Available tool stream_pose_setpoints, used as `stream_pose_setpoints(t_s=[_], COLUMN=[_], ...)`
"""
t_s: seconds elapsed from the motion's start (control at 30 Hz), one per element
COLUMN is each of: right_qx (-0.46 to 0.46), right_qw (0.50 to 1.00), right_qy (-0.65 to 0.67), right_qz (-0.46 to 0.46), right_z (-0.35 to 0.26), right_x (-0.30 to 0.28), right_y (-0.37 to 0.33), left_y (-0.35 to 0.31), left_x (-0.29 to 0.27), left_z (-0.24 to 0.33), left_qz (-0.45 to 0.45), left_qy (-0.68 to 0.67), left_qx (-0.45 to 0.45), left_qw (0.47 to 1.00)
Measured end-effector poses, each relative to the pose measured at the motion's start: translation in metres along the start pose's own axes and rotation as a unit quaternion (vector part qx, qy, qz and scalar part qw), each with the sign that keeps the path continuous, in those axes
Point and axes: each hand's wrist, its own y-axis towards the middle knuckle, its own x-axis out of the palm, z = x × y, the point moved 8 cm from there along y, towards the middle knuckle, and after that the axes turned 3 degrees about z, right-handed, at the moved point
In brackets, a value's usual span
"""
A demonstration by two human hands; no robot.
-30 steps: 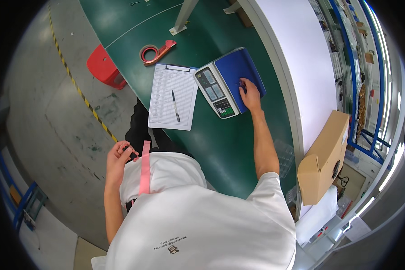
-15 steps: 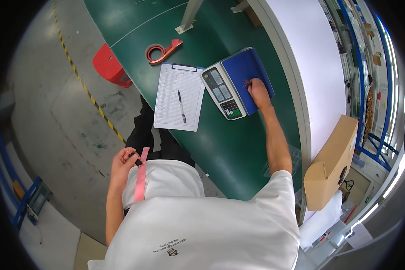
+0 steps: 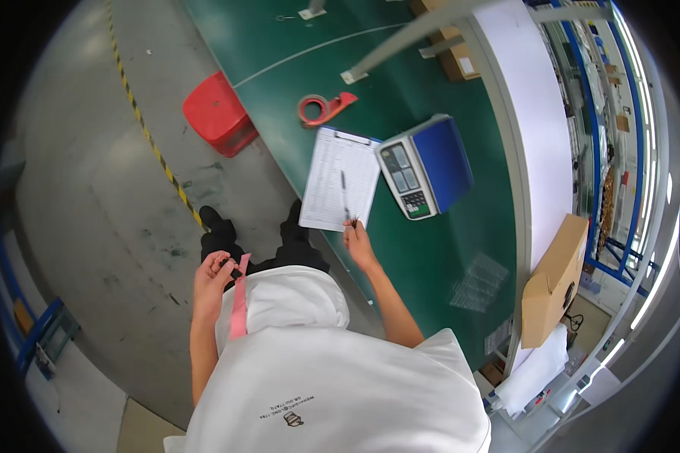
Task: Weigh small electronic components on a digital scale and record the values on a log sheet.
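Note:
At the near edge of the clipboard [image 3: 326, 198], my right hand [image 3: 359, 243] is closed in a pinch on a small bunch of thin dark pieces [image 3: 354, 221], too small to name. A pen [image 3: 344, 190] lies on the clipped printed sheet, just beyond those fingertips. My left hand [image 3: 208, 285] is closed at my waist around a small black object [image 3: 235, 272], whose kind I cannot make out. Beside it hangs a pink strap [image 3: 239, 306]. Right of the clipboard stands a digital counting scale [image 3: 400, 171] with a bare blue pan [image 3: 443, 162].
Beyond the clipboard a red tape dispenser [image 3: 326, 110] lies on the green table [image 3: 423, 279]. A red stool [image 3: 221, 113] stands left of the table. Clear plastic trays [image 3: 480, 283] lie at the right, near a cardboard box [image 3: 555, 283]. Metal posts [image 3: 400, 45] rise at the back.
My right hand has moved from the scale's pan back and left to the clipboard's near edge, carrying the thin pieces. My left hand still holds the black object. The view has shifted.

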Motion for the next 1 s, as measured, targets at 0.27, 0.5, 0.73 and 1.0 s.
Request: stream_pose_setpoints(t_s=[0.27, 0.5, 0.73, 1.0], right_qx=[-0.053, -0.062, -0.033, 0.013], right_qw=[0.927, 0.862, 0.841, 0.849], right_qy=[-0.286, -0.439, -0.506, -0.352], right_qz=[0.237, 0.246, 0.188, 0.395], right_z=[-0.014, -0.016, 0.001, 0.022], right_x=[-0.010, -0.002, -0.023, -0.166], right_y=[0.065, 0.087, 0.093, 0.018], left_y=[0.028, 0.121, 0.193, 0.224], left_x=[-0.112, -0.033, 0.108, 0.113], left_z=[0.032, -0.002, -0.119, -0.186], left_qz=[-0.020, -0.169, -0.201, -0.152], left_qy=[0.042, 0.145, 0.313, 0.275], left_qx=[0.009, 0.017, 0.000, -0.098], left_qw=[0.999, 0.975, 0.928, 0.944])
